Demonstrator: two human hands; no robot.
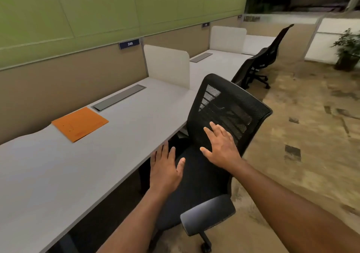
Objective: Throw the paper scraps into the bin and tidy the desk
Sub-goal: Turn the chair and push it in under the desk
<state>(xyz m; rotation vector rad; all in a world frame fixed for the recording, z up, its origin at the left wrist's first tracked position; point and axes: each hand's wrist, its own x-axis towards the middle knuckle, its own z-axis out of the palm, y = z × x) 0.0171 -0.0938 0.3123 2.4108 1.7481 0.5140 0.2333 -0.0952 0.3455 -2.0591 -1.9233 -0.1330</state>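
Observation:
A long grey desk (58, 167) runs from the near left toward the far right. An orange folder (79, 123) lies flat on it near the back panel. A black mesh office chair (224, 114) stands at the desk's front edge, its seat partly under the desk. My left hand (165, 167) hovers open over the chair seat, right beside the desk edge. My right hand (220, 143) is open with fingers spread, at the front of the mesh backrest. No paper scraps and no bin are in view.
A grey cable tray lid (118, 100) is set into the desk behind the folder. White dividers (167, 66) separate the desk places. Two more black chairs (259, 66) stand further along. A potted plant (348, 50) sits at the far right on patterned carpet (302, 128).

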